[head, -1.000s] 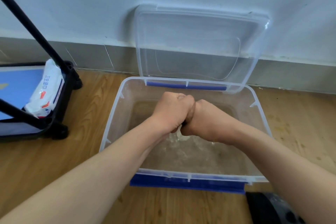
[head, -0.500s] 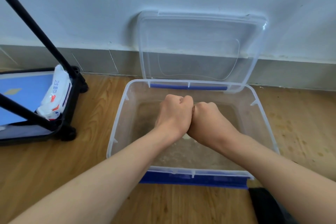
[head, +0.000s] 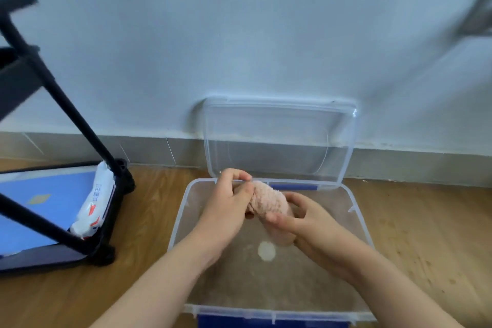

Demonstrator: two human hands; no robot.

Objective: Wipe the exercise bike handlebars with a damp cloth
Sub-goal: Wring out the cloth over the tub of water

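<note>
Pink cloth (head: 269, 201) rolled up, held over clear bin (head: 179, 218); long axis runs far-left to near-right. Left hand (head: 229, 204) fingers curled, pinching far-left end. Right hand (head: 306, 221) fingers wrapped round near-right end.

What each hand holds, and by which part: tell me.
Both hold the rolled pink cloth over the tub: the left hand has its grip on the far end, the right hand on the near end.

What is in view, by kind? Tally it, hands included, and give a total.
Hands: 2
Cloth: 1
Tub: 1
Lid: 1
Wipes pack: 1
Cart: 1
Total: 7
</note>
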